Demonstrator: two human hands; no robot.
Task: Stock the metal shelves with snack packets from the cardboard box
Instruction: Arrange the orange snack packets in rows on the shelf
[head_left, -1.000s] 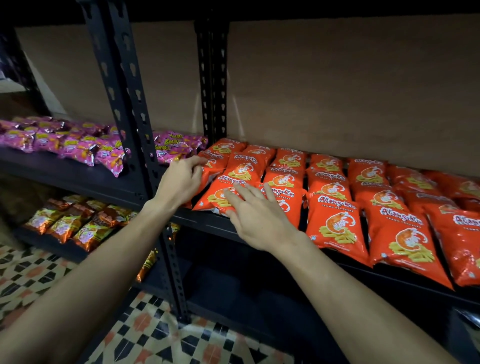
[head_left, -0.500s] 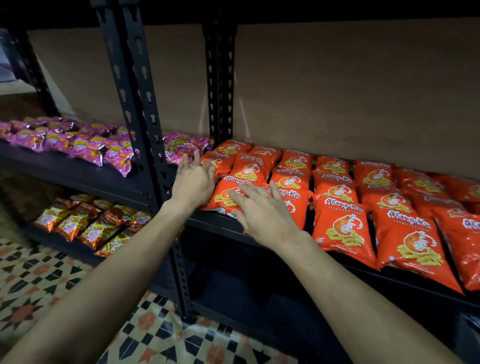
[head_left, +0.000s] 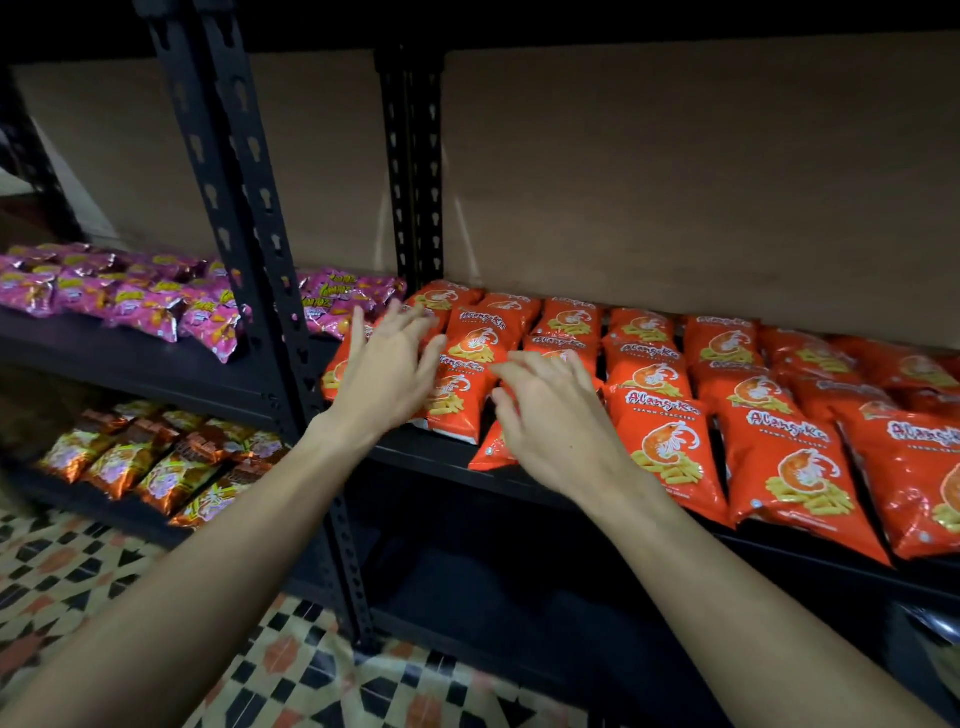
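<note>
Rows of orange prawn-cracker packets (head_left: 670, 441) lie overlapping on the black metal shelf (head_left: 447, 457). My left hand (head_left: 387, 371) is spread, fingers straight, over the leftmost packets at the shelf's left end. My right hand (head_left: 550, 415) hovers beside it with relaxed fingers over the second column, covering most of a front packet (head_left: 491, 449). Neither hand holds a packet. The cardboard box is out of view.
A black upright post (head_left: 260, 270) separates this bay from the left bay, where pink packets (head_left: 140, 306) fill the same level. Brown and gold packets (head_left: 156, 462) lie on the lower left shelf. Patterned floor tiles (head_left: 322, 670) show below. A brown back board (head_left: 675, 182) stands behind.
My left hand has opened from a curled grip at the leftmost packets and spread its fingers. My right hand has lifted slightly to the right. The camera has moved closer.
</note>
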